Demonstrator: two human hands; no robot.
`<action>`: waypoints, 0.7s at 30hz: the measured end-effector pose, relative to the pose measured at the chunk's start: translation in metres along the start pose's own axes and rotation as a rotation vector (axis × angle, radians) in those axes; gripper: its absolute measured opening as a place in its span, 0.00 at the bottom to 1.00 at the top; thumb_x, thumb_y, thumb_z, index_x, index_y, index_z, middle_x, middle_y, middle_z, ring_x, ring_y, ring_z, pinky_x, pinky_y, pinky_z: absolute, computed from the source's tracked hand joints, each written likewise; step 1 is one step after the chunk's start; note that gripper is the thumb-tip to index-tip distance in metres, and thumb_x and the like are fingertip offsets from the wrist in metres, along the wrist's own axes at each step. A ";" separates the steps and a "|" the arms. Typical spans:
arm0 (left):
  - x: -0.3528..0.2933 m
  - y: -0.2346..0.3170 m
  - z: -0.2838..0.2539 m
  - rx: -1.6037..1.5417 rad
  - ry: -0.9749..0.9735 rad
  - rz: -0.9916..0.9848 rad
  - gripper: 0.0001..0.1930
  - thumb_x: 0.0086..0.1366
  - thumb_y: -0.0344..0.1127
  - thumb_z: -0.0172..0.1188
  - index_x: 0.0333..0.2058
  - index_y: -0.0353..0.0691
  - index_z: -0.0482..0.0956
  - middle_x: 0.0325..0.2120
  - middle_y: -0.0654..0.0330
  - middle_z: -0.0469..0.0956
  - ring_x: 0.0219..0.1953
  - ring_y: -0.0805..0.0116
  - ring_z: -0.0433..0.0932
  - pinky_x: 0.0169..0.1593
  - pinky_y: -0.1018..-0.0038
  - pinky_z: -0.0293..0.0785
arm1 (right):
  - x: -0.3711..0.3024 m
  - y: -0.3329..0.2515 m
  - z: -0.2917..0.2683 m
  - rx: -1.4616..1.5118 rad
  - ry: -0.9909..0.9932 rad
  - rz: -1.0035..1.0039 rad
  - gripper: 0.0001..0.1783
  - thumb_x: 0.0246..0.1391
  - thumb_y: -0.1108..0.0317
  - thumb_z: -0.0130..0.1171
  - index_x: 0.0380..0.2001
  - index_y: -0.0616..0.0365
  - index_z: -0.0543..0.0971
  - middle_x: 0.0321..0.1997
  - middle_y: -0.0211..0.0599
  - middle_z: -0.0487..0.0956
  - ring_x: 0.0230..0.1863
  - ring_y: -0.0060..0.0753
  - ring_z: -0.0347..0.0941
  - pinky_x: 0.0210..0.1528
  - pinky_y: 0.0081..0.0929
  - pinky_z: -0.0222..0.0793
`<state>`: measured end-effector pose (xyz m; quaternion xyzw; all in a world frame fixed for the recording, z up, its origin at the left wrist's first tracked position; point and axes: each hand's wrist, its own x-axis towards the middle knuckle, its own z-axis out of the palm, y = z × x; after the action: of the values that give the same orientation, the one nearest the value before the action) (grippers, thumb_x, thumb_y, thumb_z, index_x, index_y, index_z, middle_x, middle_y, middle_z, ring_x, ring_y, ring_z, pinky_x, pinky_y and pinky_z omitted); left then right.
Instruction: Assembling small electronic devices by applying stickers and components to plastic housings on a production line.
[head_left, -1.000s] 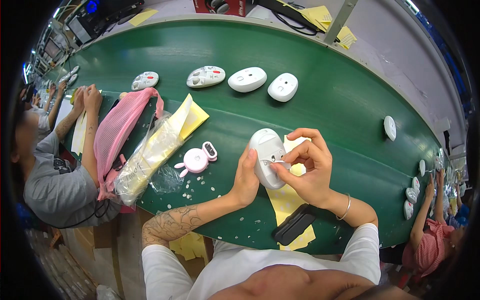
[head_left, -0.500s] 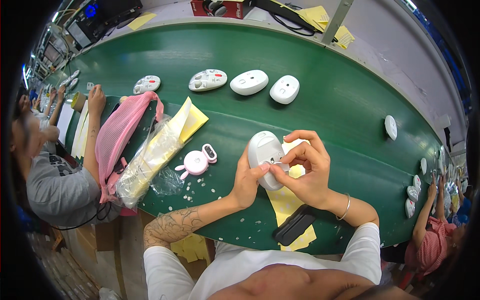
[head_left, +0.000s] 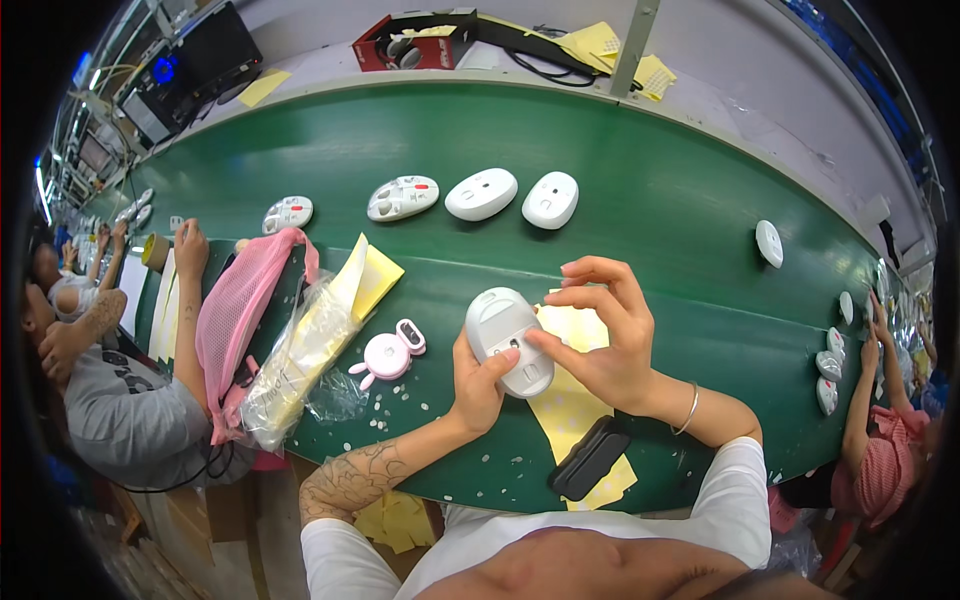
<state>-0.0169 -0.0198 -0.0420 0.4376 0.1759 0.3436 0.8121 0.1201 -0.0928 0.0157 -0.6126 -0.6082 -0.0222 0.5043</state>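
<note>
My left hand (head_left: 480, 385) is closed around a white computer mouse (head_left: 487, 324), its underside turned up toward me. The left thumb presses on that underside beside the small dark sensor opening. My right hand (head_left: 612, 335) is at the mouse's right side with its fingers spread and curved. Its thumb tip reaches the mouse's edge, and nothing shows between the fingers. Below the hands lies a yellow sticker sheet (head_left: 570, 405) with a black elongated case (head_left: 591, 458) on it.
Farther up the green bench (head_left: 640, 230) are white mice (head_left: 550, 200), some showing their undersides. At left are a pink rabbit-shaped gadget (head_left: 387, 355), small white bits, a plastic-wrapped yellow pack (head_left: 310, 365) and a pink mesh bag (head_left: 250, 300). Co-workers sit at both sides.
My right thumb and fingers have opened out of a pinch over the mouse's underside. The mouse in my left hand has moved slightly left and down, and the head view has shifted.
</note>
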 end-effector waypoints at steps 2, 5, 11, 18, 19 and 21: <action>-0.003 -0.001 0.000 0.034 0.025 0.005 0.28 0.54 0.40 0.52 0.51 0.28 0.63 0.40 0.48 0.75 0.38 0.56 0.80 0.42 0.65 0.78 | -0.001 0.003 -0.002 0.007 0.021 0.022 0.20 0.34 0.71 0.74 0.34 0.59 0.78 0.47 0.41 0.71 0.45 0.33 0.73 0.39 0.24 0.74; 0.000 -0.002 -0.001 0.045 0.029 -0.009 0.27 0.54 0.39 0.52 0.51 0.28 0.63 0.40 0.47 0.75 0.37 0.55 0.80 0.41 0.65 0.79 | 0.001 0.011 -0.002 0.086 0.015 0.076 0.22 0.38 0.69 0.72 0.39 0.59 0.76 0.49 0.41 0.71 0.45 0.34 0.74 0.38 0.26 0.74; 0.000 0.009 0.004 0.034 0.007 -0.056 0.25 0.57 0.41 0.51 0.49 0.27 0.65 0.40 0.47 0.75 0.37 0.57 0.80 0.40 0.65 0.79 | 0.005 -0.006 0.001 0.343 -0.195 0.278 0.29 0.41 0.68 0.71 0.48 0.62 0.73 0.52 0.42 0.72 0.47 0.29 0.73 0.42 0.24 0.74; -0.001 0.005 -0.003 -0.052 0.001 -0.020 0.24 0.64 0.45 0.51 0.49 0.28 0.66 0.38 0.50 0.75 0.35 0.62 0.80 0.38 0.71 0.78 | -0.003 0.000 0.006 0.533 -0.408 0.433 0.32 0.48 0.69 0.67 0.56 0.63 0.69 0.50 0.43 0.76 0.47 0.28 0.75 0.44 0.25 0.75; -0.001 0.004 -0.003 -0.044 -0.006 -0.008 0.25 0.65 0.48 0.50 0.48 0.28 0.66 0.38 0.50 0.75 0.36 0.63 0.80 0.38 0.71 0.78 | -0.004 0.001 0.006 0.533 -0.408 0.433 0.32 0.48 0.69 0.67 0.56 0.63 0.69 0.50 0.43 0.76 0.47 0.28 0.75 0.44 0.25 0.75; -0.001 0.001 -0.006 0.003 -0.001 0.010 0.27 0.65 0.50 0.50 0.49 0.28 0.66 0.38 0.50 0.75 0.36 0.63 0.80 0.39 0.71 0.78 | -0.006 0.003 0.007 0.537 -0.381 0.404 0.30 0.50 0.69 0.65 0.56 0.64 0.69 0.48 0.43 0.77 0.45 0.29 0.76 0.44 0.25 0.76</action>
<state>-0.0216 -0.0166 -0.0448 0.4397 0.1740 0.3472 0.8098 0.1161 -0.0918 0.0065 -0.5594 -0.5424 0.3517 0.5188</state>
